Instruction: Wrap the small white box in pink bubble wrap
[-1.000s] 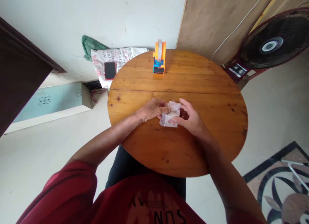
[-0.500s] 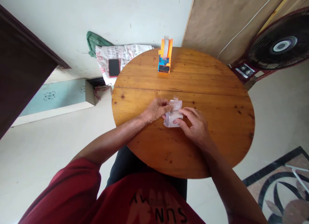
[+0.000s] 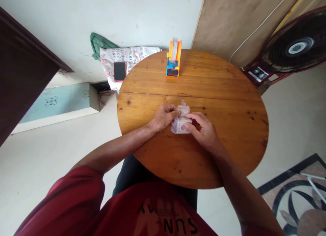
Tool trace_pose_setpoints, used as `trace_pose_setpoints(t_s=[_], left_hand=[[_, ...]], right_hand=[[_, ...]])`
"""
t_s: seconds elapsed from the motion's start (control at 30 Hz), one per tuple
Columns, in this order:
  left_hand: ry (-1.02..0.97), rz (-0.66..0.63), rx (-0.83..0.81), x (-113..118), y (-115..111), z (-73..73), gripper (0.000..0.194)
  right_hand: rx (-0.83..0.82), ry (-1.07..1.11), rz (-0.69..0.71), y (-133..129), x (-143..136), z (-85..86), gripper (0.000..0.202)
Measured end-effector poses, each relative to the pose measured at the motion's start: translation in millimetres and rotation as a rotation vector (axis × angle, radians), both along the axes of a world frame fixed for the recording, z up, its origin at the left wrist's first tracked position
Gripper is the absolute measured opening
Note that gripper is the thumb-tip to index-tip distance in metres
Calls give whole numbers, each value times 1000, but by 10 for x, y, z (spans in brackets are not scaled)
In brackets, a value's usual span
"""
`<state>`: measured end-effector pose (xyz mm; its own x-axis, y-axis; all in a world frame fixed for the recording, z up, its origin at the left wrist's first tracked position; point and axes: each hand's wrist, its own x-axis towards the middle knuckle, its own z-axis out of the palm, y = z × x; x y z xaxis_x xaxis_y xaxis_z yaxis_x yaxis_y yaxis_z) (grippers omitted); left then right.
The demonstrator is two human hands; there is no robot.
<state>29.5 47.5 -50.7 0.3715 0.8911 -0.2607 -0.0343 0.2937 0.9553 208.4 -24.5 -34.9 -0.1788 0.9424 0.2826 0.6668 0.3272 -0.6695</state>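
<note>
A small white box wrapped in bubble wrap rests near the middle of the round wooden table. My left hand pinches the wrap at its left side, with the thumb lying over the upper flap. On the right, my right hand grips the wrapped box between thumb and fingers. A short piece of clear tape sticks out from the far edge of the flap. The box's underside is hidden.
An orange and blue tape dispenser stands at the table's far edge. To its left, a phone lies on a printed white bag beside a green bag. A large fan stands at the right.
The wrapped box and my hands have shifted very slightly left. Both hands keep their hold, and the flap stays under my left thumb.
</note>
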Motion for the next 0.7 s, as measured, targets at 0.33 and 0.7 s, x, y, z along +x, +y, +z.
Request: trace_pose_setpoints(t_s=[0.33, 0.7], left_hand=[[-90, -63, 0, -50, -4, -8, 10], [-171, -48, -56, -48, 4, 30, 7]], right_hand=[[-40, 158, -105, -3, -37, -30, 24], [-265, 525, -106, 19, -92, -134, 29]])
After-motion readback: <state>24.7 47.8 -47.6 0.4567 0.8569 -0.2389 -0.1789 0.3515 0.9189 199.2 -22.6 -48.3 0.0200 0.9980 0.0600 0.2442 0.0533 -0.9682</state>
